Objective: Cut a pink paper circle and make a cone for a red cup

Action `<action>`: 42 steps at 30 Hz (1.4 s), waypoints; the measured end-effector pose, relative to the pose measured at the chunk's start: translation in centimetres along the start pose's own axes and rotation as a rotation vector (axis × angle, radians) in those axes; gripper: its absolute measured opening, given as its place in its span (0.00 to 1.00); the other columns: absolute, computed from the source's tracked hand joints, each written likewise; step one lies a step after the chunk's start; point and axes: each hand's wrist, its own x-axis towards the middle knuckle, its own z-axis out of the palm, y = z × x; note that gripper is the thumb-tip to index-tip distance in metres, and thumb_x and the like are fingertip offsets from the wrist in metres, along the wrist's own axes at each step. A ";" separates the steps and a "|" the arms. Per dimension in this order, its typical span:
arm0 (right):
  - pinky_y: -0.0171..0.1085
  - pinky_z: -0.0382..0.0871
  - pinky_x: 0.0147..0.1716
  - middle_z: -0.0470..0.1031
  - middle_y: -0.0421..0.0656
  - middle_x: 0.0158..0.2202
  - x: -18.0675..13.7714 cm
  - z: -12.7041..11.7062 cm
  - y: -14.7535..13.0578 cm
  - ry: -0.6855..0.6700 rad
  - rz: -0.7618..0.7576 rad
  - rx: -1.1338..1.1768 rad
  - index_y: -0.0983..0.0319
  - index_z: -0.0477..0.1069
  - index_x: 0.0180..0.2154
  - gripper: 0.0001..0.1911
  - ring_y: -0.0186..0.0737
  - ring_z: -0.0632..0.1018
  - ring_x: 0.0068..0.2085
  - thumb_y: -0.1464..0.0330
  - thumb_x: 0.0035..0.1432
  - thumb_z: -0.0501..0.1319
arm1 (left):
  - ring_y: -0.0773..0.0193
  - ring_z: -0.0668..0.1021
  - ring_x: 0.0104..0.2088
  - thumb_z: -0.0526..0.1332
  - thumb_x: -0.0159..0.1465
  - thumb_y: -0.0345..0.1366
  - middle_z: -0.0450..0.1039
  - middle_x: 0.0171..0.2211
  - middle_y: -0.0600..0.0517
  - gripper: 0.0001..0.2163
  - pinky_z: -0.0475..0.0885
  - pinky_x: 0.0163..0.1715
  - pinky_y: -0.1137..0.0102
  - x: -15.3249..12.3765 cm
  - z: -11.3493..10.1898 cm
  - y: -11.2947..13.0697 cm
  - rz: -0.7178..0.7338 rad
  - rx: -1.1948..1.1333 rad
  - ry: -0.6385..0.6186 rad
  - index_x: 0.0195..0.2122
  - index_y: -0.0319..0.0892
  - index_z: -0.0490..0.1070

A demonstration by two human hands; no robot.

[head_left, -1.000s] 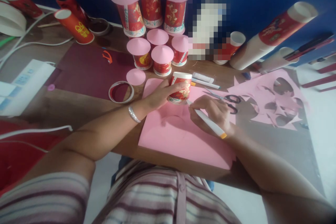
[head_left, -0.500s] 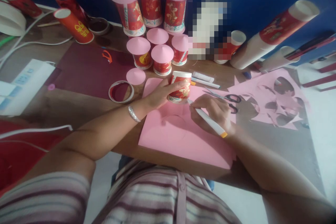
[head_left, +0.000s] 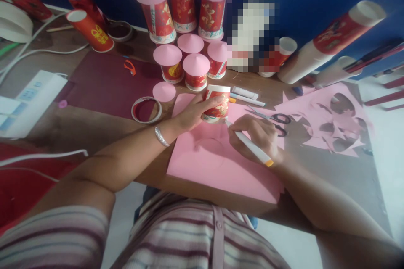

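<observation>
My left hand (head_left: 195, 112) is wrapped round a red paper cup (head_left: 217, 103) with gold patterns and white bands at both ends. A white marker (head_left: 254, 148) with an orange end is gripped in my right hand (head_left: 256, 135), its tip at the lower edge of the cup. Beneath both hands lies pink paper (head_left: 202, 164) with a faint curved outline on it. Close to my right hand are scissors (head_left: 277, 122) with dark handles. Other markers (head_left: 248, 99) lie just behind the cup.
Several red cups with pink cone tops (head_left: 195, 67) stand at the back. A roll of tape (head_left: 146, 109) and a pink cone (head_left: 164, 91) are left of the cup. Cut-out pink scraps (head_left: 325, 117) lie right. Cardboard tubes (head_left: 331, 42) and a white power strip (head_left: 31, 103) flank the table.
The view has shifted very slightly. Both hands, the cup and the marker keep nearly the same positions.
</observation>
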 end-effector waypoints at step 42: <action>0.32 0.69 0.23 0.76 0.36 0.26 0.0 -0.3 -0.5 -0.051 0.007 0.068 0.57 0.69 0.37 0.11 0.33 0.77 0.25 0.80 0.60 0.62 | 0.63 0.80 0.38 0.69 0.65 0.51 0.76 0.37 0.52 0.17 0.77 0.41 0.68 0.1 -0.2 -0.4 0.006 0.063 -0.018 0.43 0.42 0.74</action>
